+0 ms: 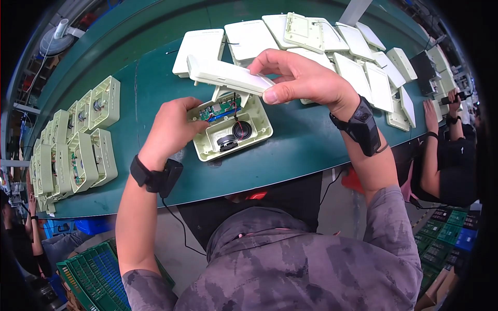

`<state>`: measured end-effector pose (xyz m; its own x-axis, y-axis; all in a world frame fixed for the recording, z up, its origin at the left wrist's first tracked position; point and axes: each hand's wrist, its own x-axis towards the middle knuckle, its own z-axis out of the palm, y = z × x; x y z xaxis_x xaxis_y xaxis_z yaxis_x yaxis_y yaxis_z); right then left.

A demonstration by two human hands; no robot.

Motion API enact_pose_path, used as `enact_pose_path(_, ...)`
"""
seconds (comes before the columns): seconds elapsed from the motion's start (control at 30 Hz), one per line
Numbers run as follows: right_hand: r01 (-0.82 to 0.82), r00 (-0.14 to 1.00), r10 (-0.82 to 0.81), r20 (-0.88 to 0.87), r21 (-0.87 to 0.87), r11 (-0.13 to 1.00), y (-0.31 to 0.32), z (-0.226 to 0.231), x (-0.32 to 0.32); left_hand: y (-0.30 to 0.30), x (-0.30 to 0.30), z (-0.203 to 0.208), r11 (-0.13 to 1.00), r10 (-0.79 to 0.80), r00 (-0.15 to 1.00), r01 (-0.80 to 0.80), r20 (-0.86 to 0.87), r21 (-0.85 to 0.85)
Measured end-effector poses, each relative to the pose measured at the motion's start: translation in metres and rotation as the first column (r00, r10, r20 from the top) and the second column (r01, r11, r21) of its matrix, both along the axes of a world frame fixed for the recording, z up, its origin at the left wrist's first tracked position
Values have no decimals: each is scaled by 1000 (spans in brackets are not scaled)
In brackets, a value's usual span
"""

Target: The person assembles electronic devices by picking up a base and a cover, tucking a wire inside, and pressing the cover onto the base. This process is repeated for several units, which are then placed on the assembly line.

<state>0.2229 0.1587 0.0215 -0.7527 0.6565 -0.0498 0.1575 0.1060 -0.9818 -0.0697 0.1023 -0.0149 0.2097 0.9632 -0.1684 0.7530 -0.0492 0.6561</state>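
An open pale green housing (258, 133) lies on the green conveyor belt (301, 145), showing a circuit board, red wires and a round black speaker. My left hand (171, 129) grips the housing's left edge, fingers curled over it. My right hand (298, 78) holds a flat pale green cover panel (228, 76) tilted above the housing's far edge, pinched between thumb and fingers.
Several flat cover panels (358, 72) are piled at the belt's far right. Several open housings (83, 150) stand on edge at the left. A green crate (93, 277) sits low left. A co-worker's arm (430, 150) reaches to the belt at the right.
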Motion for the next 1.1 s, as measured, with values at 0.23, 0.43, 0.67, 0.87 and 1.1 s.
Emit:
enact_pose_path(0.23,46,999,-47,-11,-47,998,-3,-1,2,-4,15,4,953,-35,922,146,-385,264)
enact_pose_path(0.43,61,997,-63,-41,-52,997,-3,1,-2,22,-8,4,975,-45,958,103,-282,198)
enact_pose_path(0.67,36,999,-36,-17,-19,999,5,14,-10,21,-29,21,981,-132,991,126,34,146)
enact_pose_path(0.87,-29,998,28,-60,-12,999,13,18,-11,-2,47,35,996,87,966,-88,243,-6)
enact_pose_path(1.1,-5,1000,5,-2,9,1000,6,18,-25,-26,91,29,972,106,878,8,467,-236)
